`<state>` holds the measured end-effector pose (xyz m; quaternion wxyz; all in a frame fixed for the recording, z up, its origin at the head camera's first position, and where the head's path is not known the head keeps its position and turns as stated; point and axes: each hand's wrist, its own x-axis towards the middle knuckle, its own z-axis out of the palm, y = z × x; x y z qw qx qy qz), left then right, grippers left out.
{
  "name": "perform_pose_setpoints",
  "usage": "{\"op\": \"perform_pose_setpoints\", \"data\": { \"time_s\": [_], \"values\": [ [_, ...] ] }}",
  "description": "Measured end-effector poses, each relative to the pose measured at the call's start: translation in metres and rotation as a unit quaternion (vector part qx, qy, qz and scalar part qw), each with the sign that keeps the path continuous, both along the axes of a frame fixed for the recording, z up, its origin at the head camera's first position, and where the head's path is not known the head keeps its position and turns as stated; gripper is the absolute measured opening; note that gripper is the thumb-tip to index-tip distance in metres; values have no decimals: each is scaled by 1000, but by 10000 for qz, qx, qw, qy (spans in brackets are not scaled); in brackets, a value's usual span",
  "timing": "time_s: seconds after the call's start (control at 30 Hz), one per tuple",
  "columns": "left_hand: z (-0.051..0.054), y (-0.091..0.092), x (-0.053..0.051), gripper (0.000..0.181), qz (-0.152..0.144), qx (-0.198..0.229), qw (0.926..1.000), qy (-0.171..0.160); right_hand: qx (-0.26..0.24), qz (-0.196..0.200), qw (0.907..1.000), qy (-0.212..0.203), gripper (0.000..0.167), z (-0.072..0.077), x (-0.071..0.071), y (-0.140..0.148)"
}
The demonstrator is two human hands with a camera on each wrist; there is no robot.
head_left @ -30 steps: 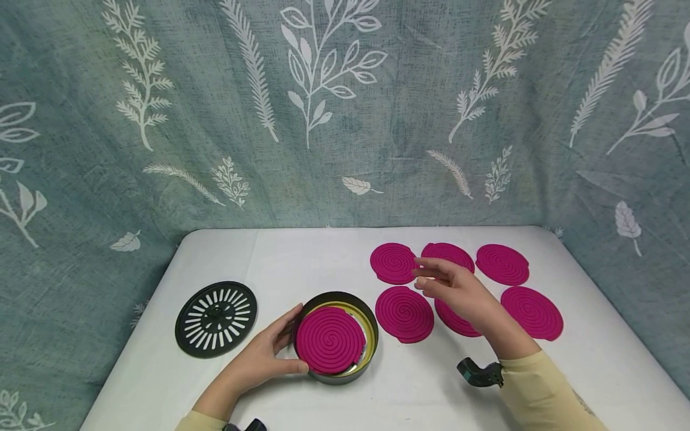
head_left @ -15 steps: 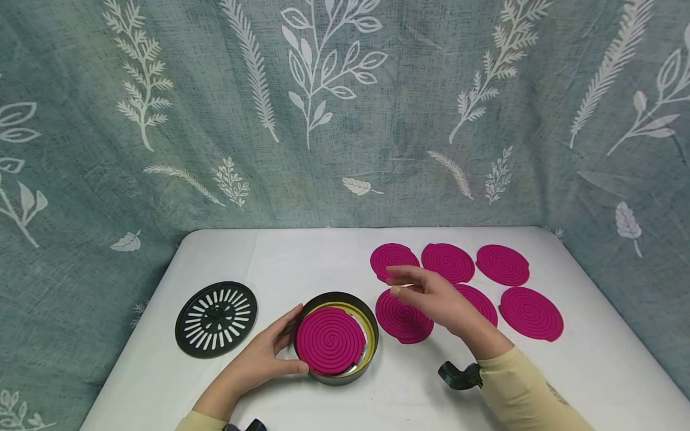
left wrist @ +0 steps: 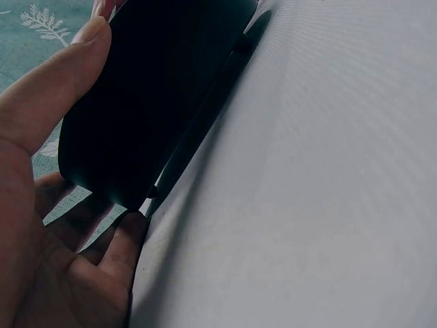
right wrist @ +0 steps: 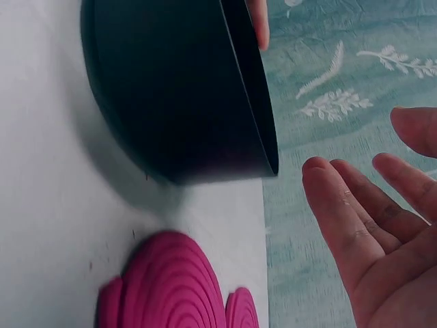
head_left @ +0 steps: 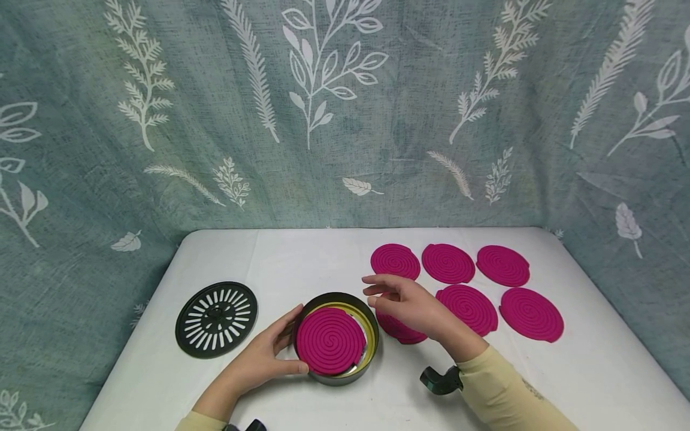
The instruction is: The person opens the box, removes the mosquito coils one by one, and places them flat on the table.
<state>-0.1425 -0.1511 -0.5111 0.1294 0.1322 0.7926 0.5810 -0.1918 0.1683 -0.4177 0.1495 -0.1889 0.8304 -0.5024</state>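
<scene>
A round black mosquito coil holder (head_left: 345,379), yellow inside, stands at the table's middle with a magenta mosquito coil (head_left: 330,340) lying in it. My left hand (head_left: 261,359) grips its left side, thumb at the near edge and fingers around the back; the left wrist view shows the holder's dark wall (left wrist: 150,89) between them. Over the table just right of the holder, my right hand (head_left: 412,305) hovers with relaxed fingers, holding nothing. It partly hides one coil (head_left: 398,329) below. In the right wrist view, this hand (right wrist: 375,253) is apart from the holder.
Several more magenta coils (head_left: 448,263) lie flat in two rows at the right. To the left rests a black slotted lid (head_left: 216,319). A white cloth (head_left: 302,257) covers the table, and a leaf-patterned green curtain (head_left: 215,120) hangs behind it.
My right hand has moved leftward over the coils, toward the holder, uncovering the coils behind it. The left hand, the holder and the coil in it have stayed in place.
</scene>
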Motion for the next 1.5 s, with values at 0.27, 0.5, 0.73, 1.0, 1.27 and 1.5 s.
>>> {"op": "perform_pose_setpoints", "data": {
  "time_s": [0.27,0.5,0.73,1.0,1.27,1.5],
  "values": [
    [-2,-1,-1,111,-46,-7,10000,83,206,332,9992,-31,42,-7,2,-20],
    [-2,-1,-1,111,-38,-47,10000,67,231,697,9966,-369,51,-11,5,-31],
    [0,-2,1,111,-15,-119,9998,138,339,1042,9935,-309,56,-12,6,-40],
    [0,-2,1,113,-6,-120,9999,-8,752,977,9923,-149,57,-12,6,-44],
    [0,-1,1,111,-19,-97,9999,-70,805,982,9918,-136,58,-12,6,-43],
    [0,0,1,112,5,-119,9999,-50,509,757,9956,-224,56,-10,6,-40]
  ]
}}
